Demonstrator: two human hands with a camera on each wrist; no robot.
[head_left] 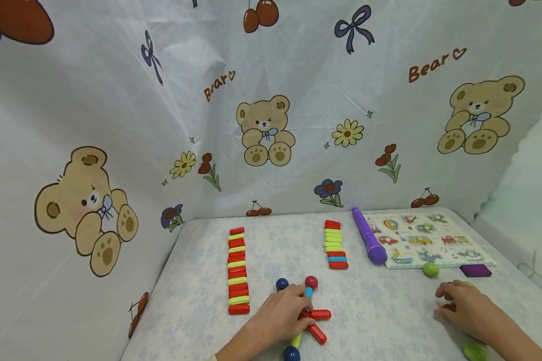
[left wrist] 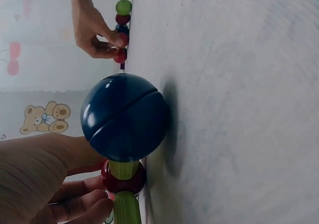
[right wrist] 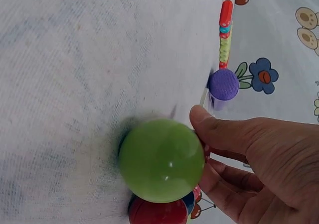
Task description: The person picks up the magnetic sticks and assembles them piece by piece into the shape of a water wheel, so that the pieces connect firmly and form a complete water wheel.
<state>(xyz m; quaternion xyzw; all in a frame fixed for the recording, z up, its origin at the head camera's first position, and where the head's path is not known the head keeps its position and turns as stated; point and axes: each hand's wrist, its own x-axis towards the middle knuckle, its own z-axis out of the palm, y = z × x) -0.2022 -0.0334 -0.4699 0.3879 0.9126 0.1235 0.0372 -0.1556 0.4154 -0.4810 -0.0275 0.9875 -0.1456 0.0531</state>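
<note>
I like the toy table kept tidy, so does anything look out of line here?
Mostly neat: the left row of sticks and the shorter row lie straight. Two stray: a green ball sits loose by the puzzle board, and the purple block lies alone beside it.
</note>
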